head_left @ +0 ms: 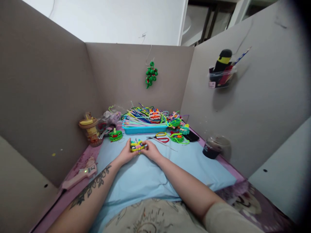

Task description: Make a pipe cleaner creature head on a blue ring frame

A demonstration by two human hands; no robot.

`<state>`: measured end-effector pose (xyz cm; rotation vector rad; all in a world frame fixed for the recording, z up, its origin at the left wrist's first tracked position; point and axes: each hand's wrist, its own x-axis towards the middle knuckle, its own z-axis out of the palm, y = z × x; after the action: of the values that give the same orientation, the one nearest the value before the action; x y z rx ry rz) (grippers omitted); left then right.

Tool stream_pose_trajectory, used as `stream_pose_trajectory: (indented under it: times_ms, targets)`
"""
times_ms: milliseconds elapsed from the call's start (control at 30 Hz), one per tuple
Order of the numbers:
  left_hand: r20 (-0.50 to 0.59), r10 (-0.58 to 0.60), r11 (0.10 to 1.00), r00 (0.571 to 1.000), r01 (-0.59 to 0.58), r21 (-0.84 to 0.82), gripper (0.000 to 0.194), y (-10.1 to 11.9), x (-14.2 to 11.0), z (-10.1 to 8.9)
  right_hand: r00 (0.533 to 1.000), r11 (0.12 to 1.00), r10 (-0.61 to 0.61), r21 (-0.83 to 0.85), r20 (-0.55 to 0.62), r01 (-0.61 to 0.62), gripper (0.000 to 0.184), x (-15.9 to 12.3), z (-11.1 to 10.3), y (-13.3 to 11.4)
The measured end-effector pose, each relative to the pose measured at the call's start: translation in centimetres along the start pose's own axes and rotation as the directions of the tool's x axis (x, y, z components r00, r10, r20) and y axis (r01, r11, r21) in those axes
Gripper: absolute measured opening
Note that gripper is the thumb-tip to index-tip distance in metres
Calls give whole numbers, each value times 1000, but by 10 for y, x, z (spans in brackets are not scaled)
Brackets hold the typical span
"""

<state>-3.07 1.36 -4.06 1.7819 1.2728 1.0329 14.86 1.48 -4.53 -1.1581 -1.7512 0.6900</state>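
We've got the yellow fuzzy piece [136,146] held between both hands' fingertips: left hand [125,152] gripping its left edge, right hand [151,150] its right edge. Scissors [155,138] lie just beyond our right fingers; green fuzzy piece [116,135] past our left. Blue tray [145,130] of colored stems [138,117] sits farther ahead of both.

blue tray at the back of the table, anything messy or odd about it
A bit messy: the pipe cleaners are heaped above the rim of the blue tray, tangled and poking out at many angles. I see no damage to the tray's front wall.
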Motion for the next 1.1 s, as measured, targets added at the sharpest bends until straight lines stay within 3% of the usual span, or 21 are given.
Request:
stream_pose_trajectory:
  times_ms: [300, 433, 533, 667, 800, 900, 967, 1033, 1100]
  targets:
    - [30, 30, 998, 999, -31, 55, 97, 2, 0, -2, 999, 999, 25, -36, -25, -26, 26, 1, 0, -6]
    - [102, 71, 996, 992, -75, 41, 108, -3, 0, -8, 998, 1000, 14, -28, 56, -13, 46, 1, -7, -1]
    - [62, 137, 984, 989, -143, 105, 118, -7, 0, -15, 995, 994, -27, -101, 97, 37, 65, 1, -14, 2]
    - [22, 142, 953, 990, -142, 268, 122, -6, -2, -20, 991, 976, -7, -216, 134, 36, 76, 0, -16, 3]
    - [26, 130, 937, 991, -131, 323, 116, -4, -3, -18, 982, 977, -9, -209, 188, 49, 80, -1, -12, 3]
    - [2, 147, 961, 989, -144, 235, 112, -3, -2, -18, 982, 999, -4, -46, 188, 13, 77, 1, -10, 4]
    - [-5, 174, 977, 985, -172, 122, 107, 1, -2, -20, 983, 972, 39, 220, 180, -79, 73, 3, -11, 4]
    - [-19, 211, 977, 977, -210, 21, 101, 7, -2, -23, 984, 837, 85, 525, 156, -155, 68, 5, -13, 0]
    - [-32, 250, 967, 968, -251, -35, 98, 14, -3, -23, 985, 664, 106, 728, 133, -170, 62, 6, -14, -7]
